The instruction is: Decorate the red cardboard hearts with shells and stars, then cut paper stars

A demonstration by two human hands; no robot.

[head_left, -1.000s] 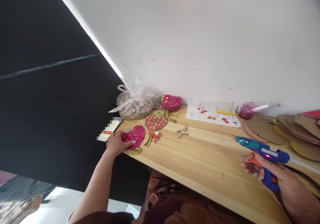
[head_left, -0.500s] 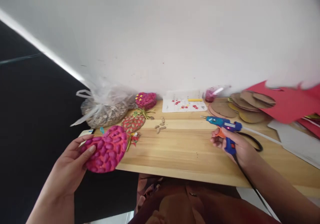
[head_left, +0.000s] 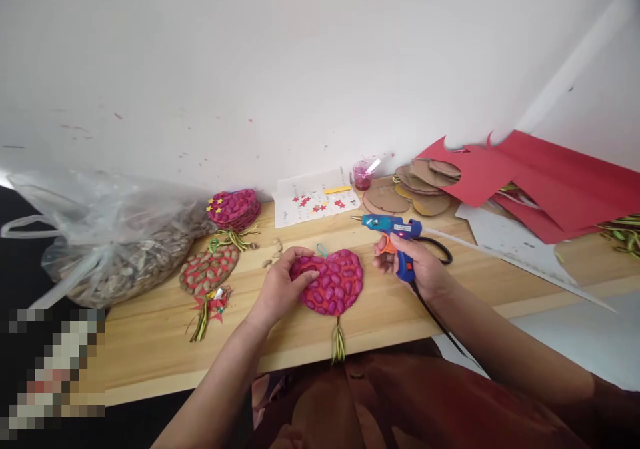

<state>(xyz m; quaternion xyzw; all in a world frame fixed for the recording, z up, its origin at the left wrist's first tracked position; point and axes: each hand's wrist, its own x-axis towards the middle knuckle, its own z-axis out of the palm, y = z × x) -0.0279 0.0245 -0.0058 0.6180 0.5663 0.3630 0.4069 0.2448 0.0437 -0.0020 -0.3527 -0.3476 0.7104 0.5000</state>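
Observation:
My left hand pinches the left side of a pink heart-shaped ornament covered in painted peanuts. A teal loop tops the ornament, and a green-and-brown tassel hangs from its lower point toward the table's front edge. To the right, my right hand is wrapped round the handle of a blue glue gun with an orange trigger. Its nozzle points left, above and right of the ornament. A clear glue stick trails from the gun's back. Several loose peanuts lie behind my left hand.
On the left are a plastic bag of peanuts, an unpainted peanut ornament and a stack of pink ornaments. Paper with small stars and a cup of pink paint stand behind. Cardboard cutouts and red sheets lie right.
My left hand has brought the pink ornament from the table's left front to the middle, with its tassel now downward. The glue gun stays in my right hand. The view has turned right.

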